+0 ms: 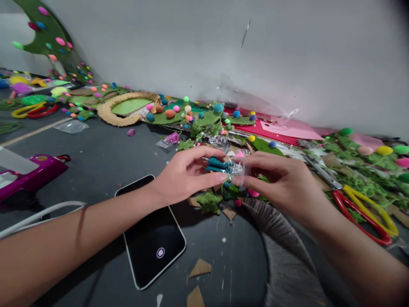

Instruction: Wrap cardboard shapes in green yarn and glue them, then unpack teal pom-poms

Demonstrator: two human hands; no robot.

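Above the dark grey table, both hands meet at a small clear plastic bag (238, 168) with teal pieces (217, 163) in it or at its mouth. My left hand (185, 172) pinches the teal pieces between thumb and fingers. On the other side, my right hand (283, 181) is closed on the clear bag with thumb and fingertips. Just below the hands lie a green yarn-wrapped piece (209, 201) and brown cardboard scraps (229, 214). A grey yarn-wrapped curved shape (284, 247) lies under my right hand. A phone (155, 243) is partly beneath my left forearm.
Red and yellow scissors (364, 213) lie at the right among green yarn. A purple glue gun (35, 177) and white cable (47, 209) are at the left. Along the wall are a tan ring (107, 111), coloured pompoms (169, 113) and red sheets (271, 133).
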